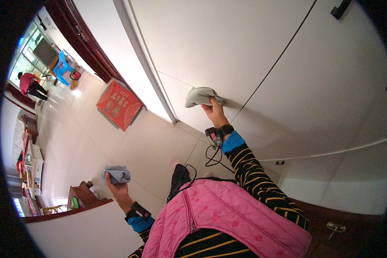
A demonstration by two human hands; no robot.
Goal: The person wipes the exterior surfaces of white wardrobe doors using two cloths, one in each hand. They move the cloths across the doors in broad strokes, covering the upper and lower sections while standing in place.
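Observation:
My right hand (215,113) grips a folded grey-green cloth (202,96), which lies against the large white cabinet door panel (232,51). A thin dark gap runs slantwise between this panel and the one at its right. Lower left, my left hand (116,190) holds a bunched blue-grey cloth (117,174) in the air above the tiled floor. Both wrists carry strapped devices, with a black cable hanging from the right one.
A red doormat (119,104) lies by the dark wooden door frame (90,42). Beyond the doorway are a blue plastic chair (62,68) and a bending person (30,85). Carved wooden furniture (84,195) stands at lower left. A black handle (341,9) juts from the cabinet, upper right.

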